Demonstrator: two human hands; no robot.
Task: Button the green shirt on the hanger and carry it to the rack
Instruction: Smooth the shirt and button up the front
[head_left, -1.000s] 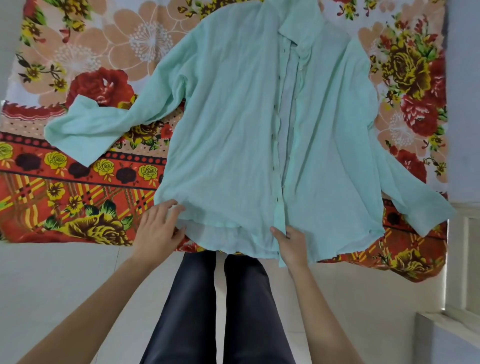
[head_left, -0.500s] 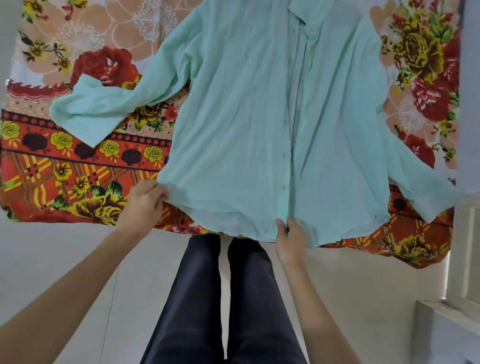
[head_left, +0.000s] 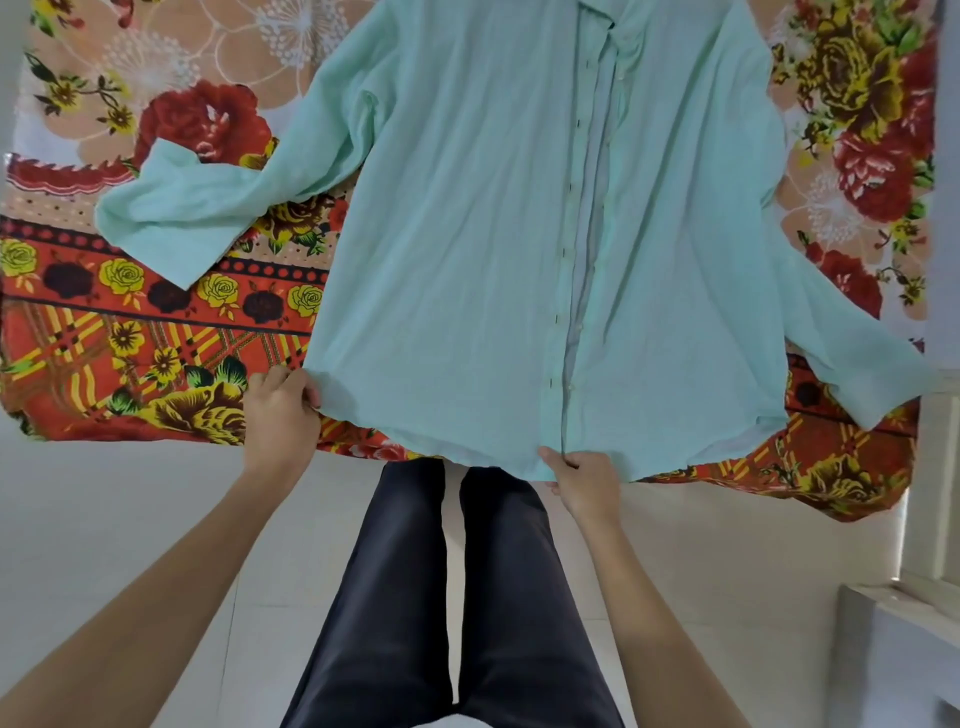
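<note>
The pale green shirt (head_left: 467, 234) lies spread front-up on a floral bedsheet (head_left: 130, 322), both sleeves stretched outward. Its front placket runs down the middle and gapes open along most of its length. My left hand (head_left: 280, 415) pinches the hem at the shirt's lower left corner. My right hand (head_left: 584, 480) pinches the hem at the bottom of the button placket. No hanger shows; the collar is cut off by the top of the frame.
The sheet hangs over the bed's near edge. My dark-trousered legs (head_left: 447, 597) stand on pale floor tiles just below the hem. A white ledge or piece of furniture (head_left: 909, 639) sits at the lower right.
My left hand slid left along the hem to the lower left corner and closed on it. The right hand kept its hold at the placket. The shirt bottom is now pulled flatter.
</note>
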